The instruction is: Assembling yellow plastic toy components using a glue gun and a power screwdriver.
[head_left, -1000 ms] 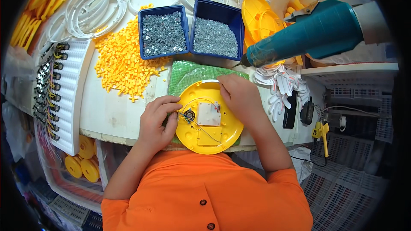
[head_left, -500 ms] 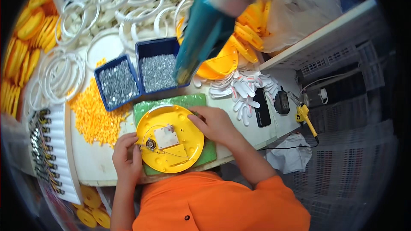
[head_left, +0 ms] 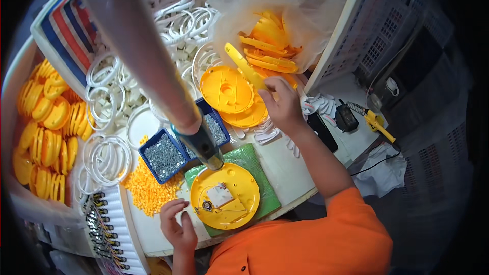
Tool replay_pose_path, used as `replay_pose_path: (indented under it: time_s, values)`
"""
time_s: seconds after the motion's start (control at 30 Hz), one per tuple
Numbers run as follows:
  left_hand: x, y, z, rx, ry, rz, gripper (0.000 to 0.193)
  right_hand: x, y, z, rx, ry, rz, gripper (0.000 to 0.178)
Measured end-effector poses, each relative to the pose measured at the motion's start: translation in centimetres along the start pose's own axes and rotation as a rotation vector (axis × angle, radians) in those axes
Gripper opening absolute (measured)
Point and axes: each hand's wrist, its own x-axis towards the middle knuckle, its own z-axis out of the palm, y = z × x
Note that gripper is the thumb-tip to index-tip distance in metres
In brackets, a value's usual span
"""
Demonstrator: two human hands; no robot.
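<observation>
A round yellow plastic housing (head_left: 239, 177) lies open side up on a green pad (head_left: 270, 193). A white box-like part (head_left: 219, 195), a small round dark part (head_left: 207, 205) and thin wires sit inside it. Beside its left rim is my left hand (head_left: 178, 224), empty, with loosely bent, parted fingers. My right hand (head_left: 281, 103) reaches to the far right and grips a yellow plastic disc (head_left: 243, 66), seen almost edge-on and tilted. Under and beside that disc lie more yellow discs (head_left: 226, 89). A teal power screwdriver (head_left: 202, 147) hangs over the housing's far edge, hiding part of a blue tray.
Blue trays hold small metal screws (head_left: 163, 157); loose small yellow parts (head_left: 150, 188) lie beside them. White rings (head_left: 106, 160) pile up behind. At right are white gloves (head_left: 321, 104), a black phone (head_left: 322, 131) and a yellow-handled soldering iron (head_left: 379, 125). Several yellow pieces (head_left: 48, 137) fill the left side.
My right hand has left the housing's rim and moved far and right to grip a yellow disc. My left hand has come away from the rim. The view has shifted.
</observation>
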Motion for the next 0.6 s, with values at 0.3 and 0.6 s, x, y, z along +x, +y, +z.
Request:
replay_pose_path:
  time_s: [0.3, 0.6]
  values:
    - [5.4, 4.7, 7.0, -0.620, -0.662, -0.265, 0.094, -10.3, -9.2, -5.3, -0.055, -0.060, -0.537, 0.031]
    - [9.0, 1.2, 3.1, -1.025, -0.647, -0.690, 0.118, -15.0, -5.5, -9.5, 0.006, -0.314, -0.802, 0.015]
